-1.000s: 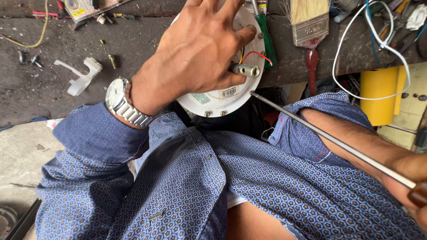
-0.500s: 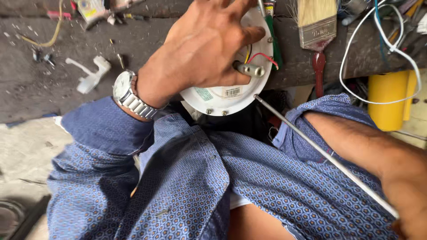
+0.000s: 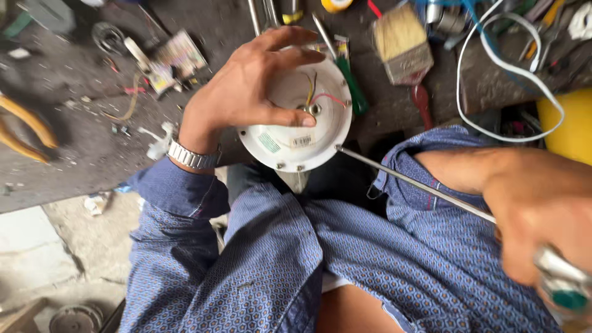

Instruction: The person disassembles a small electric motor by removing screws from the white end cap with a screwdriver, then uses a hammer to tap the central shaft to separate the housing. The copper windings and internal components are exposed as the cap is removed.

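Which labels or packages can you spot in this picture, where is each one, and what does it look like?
Green label: small slanted rectangle on the white round housing, below the left hand.
White barcode sticker: small rectangle on the same housing, right of the green label.
Printed packet: flat, multicoloured, lying on the grey bench, upper left of the left hand.

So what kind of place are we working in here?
Most likely a small repair workshop. A grimy workbench is strewn with a paintbrush, loose white cable and other tools, while the left hand steadies a round white housing and the right hand holds a long screwdriver.
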